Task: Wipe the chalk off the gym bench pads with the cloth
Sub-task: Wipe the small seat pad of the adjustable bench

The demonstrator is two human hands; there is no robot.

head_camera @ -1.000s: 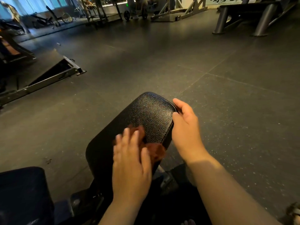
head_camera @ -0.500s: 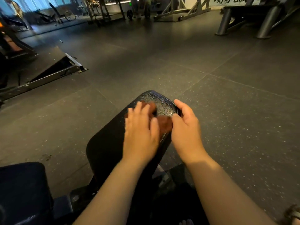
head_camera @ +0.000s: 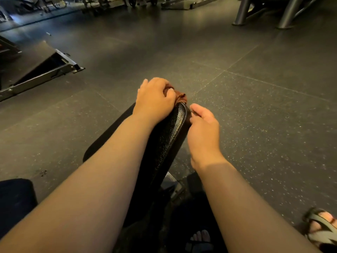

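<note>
Left grip (head_camera: 155, 95) bunches the cloth (head_camera: 180, 96), seemingly soft and light, at the pad (head_camera: 169, 136) end; right grip (head_camera: 204, 132) sits alongside, closure unclear.

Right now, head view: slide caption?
Left hand grips brown cloth at far end of black bench pad; right hand beside its right edge.

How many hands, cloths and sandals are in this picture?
Bare hands: 2, left hand and right hand
Cloths: 1, reddish-brown cloth
Strap sandals: 2, grey sandal and dark sandal
Total: 5
</note>
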